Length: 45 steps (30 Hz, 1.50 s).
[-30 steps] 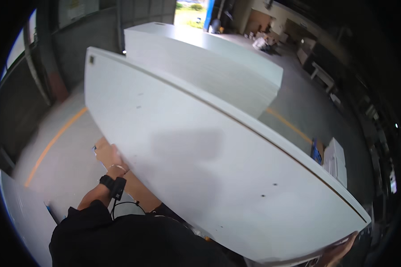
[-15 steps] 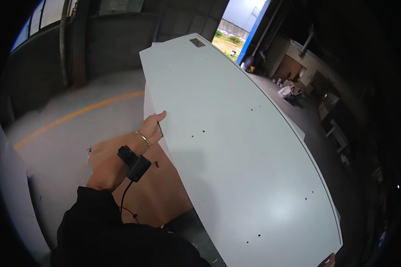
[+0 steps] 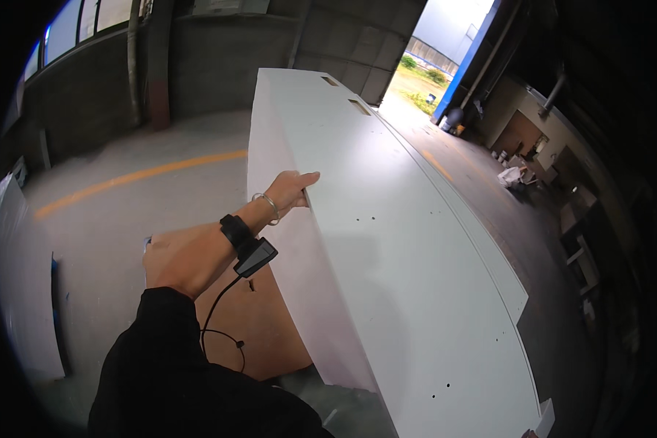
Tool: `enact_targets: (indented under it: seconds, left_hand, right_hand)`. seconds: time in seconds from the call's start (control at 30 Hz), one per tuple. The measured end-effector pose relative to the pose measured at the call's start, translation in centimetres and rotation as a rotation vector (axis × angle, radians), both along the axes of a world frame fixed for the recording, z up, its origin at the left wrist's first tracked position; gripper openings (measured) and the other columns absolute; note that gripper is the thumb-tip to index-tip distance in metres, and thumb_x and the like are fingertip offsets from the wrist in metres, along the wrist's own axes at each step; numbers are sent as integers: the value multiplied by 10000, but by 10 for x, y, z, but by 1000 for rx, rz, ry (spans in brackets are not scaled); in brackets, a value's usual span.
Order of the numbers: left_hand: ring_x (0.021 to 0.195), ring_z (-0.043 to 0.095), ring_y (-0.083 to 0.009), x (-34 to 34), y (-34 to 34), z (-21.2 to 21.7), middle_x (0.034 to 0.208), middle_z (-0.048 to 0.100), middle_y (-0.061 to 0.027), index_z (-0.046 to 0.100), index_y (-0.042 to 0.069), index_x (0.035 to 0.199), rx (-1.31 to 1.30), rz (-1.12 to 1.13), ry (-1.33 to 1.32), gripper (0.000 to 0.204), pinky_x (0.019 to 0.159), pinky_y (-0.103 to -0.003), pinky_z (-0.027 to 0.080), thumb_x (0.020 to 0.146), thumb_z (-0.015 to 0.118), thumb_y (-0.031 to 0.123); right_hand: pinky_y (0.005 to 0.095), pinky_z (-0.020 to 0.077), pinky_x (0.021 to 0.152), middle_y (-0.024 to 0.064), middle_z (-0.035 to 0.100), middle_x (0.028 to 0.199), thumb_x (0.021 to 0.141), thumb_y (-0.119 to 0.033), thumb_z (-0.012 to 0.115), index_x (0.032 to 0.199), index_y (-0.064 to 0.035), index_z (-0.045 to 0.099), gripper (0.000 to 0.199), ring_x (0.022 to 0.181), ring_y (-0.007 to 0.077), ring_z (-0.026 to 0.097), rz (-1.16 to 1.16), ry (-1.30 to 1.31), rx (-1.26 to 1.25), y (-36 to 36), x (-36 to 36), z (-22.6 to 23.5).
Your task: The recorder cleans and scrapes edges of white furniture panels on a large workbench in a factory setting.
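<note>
A long white panel (image 3: 416,292) with small drilled holes and two rectangular cutouts at its far end slants across the middle of the view. My left hand (image 3: 293,190) is closed round its left long edge, thumb on top and fingers underneath. Only a sliver of my right hand (image 3: 530,434) shows, at the panel's near right edge by the bottom of the view; it appears to grip that edge. Below the held panel lies another white sheet (image 3: 314,314), sticking out on the left. A black strapped device with a cable and a silver bangle sit on my left wrist.
Brown cardboard (image 3: 270,328) lies below my left forearm. A pale sheet (image 3: 22,292) stands at the far left. A yellow line (image 3: 139,175) crosses the grey floor. Beyond are an open doorway (image 3: 431,66) and, at the right, benches and clutter (image 3: 518,175).
The panel has tilted and shifted rightward, with my left hand still on its edge. More of the white sheet beneath shows on the left, and a second cutout shows. The view has turned left.
</note>
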<state>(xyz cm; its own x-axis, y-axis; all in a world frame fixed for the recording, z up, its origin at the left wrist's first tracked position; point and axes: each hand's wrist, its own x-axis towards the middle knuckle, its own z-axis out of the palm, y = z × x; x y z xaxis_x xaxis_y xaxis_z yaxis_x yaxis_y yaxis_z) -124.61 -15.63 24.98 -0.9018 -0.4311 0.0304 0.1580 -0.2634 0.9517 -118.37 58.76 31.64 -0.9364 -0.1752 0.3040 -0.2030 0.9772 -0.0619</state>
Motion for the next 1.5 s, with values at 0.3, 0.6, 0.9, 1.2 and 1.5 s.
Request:
enact_targets:
  seconds: [0.3, 0.6, 0.9, 1.2, 1.5]
  left_hand:
    - [1150, 425, -407, -84, 28, -5, 1190, 404, -374, 286, -208, 1185, -539, 549, -240, 821, 965, -418, 354, 792, 575, 452]
    - [1168, 344, -401, -119, -10, -11, 1192, 357, -335, 332, -156, 1121, -561, 688, -148, 610, 997, -407, 277, 787, 574, 294]
    - [1100, 398, -330, -110, -25, -9, 1133, 401, -268, 359, -131, 1078, -532, 727, -5, 508, 964, -389, 305, 792, 544, 246]
    - [1141, 370, -344, -119, -54, -11, 1181, 376, -266, 345, -117, 1124, -474, 710, -30, 533, 991, -382, 281, 790, 537, 251]
    - [1156, 356, -361, -126, -71, -16, 1193, 365, -274, 333, -121, 1145, -496, 718, -36, 566, 1007, -390, 263, 791, 534, 273]
  right_hand:
    - [387, 379, 927, 167, 482, 1238, 923, -265, 413, 1252, 20, 419, 436, 1117, 312, 470, -3, -285, -588, -50, -174, 21]
    - [371, 333, 958, 209, 441, 1271, 922, -380, 413, 1277, 90, 355, 593, 1159, 313, 425, -124, -519, -784, -108, -219, 15]
    - [355, 342, 955, 208, 452, 1245, 934, -346, 406, 1254, 102, 370, 552, 1123, 291, 447, -17, -615, -822, -111, -225, 14]
    - [348, 386, 915, 202, 456, 1237, 936, -339, 414, 1256, 103, 362, 547, 1090, 291, 471, -60, -579, -899, -139, -229, 8]
    - [345, 401, 895, 205, 458, 1229, 940, -347, 402, 1251, 111, 360, 555, 1079, 289, 482, -31, -598, -894, -139, -244, -3]
